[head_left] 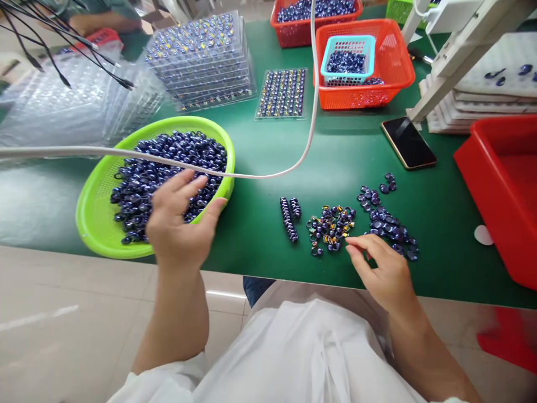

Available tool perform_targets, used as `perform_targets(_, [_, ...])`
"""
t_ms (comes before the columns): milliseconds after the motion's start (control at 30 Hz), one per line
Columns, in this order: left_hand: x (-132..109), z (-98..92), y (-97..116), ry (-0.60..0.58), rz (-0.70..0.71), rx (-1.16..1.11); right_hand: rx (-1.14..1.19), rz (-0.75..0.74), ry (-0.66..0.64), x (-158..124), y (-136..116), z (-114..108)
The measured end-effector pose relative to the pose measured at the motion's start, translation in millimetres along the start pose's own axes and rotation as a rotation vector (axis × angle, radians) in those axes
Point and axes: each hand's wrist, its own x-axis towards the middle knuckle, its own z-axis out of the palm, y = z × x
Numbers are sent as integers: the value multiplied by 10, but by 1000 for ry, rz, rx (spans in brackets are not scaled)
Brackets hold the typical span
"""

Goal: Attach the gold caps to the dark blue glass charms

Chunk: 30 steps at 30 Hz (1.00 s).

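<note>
My left hand is over the near right side of a lime-green sieve basket, its fingers apart and the thumb by the rim. Dark blue shiny ring-shaped pieces fill the basket. My right hand is low at the table's near edge, thumb and forefinger drawn together in a pinch. Its fingertips meet the right side of a small pile of dark blue and gold pieces; whatever is between them is too small to name. Flat dark blue caps lie just beyond that hand. Two rows of stacked dark rings lie left of the pile.
A white cable loops low across the basket and table. Behind stand stacked clear trays, a single filled tray and an orange basket. A phone and a red bin are on the right.
</note>
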Motion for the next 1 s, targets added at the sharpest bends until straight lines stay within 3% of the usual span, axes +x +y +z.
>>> perform_targets(167, [-407,400,669,-403,71,-405,-170,-147,-156,15,10,156])
perform_targets(267, [-606,583,878,-518,89,-541,-153,-165,-137,24,44,180])
perform_targets(367, [-719,678,977,-543,72,-616,-29,-61,-81,24,40,123])
perform_targets(500, [-762,719,1080,-564,12,-690,153,190,-50,10,-30,33])
perform_targets(667, [-782,760,1193,-601,-37,-752,357,397,-23,-36,-122,52])
perform_targets(833, [-808,835,1224,-576,-39,-744,408,382,10,-78,-164,118])
perform_targets(1000, [-845,891,1211,-511,57,-647,252,278,62,-87,-136,146])
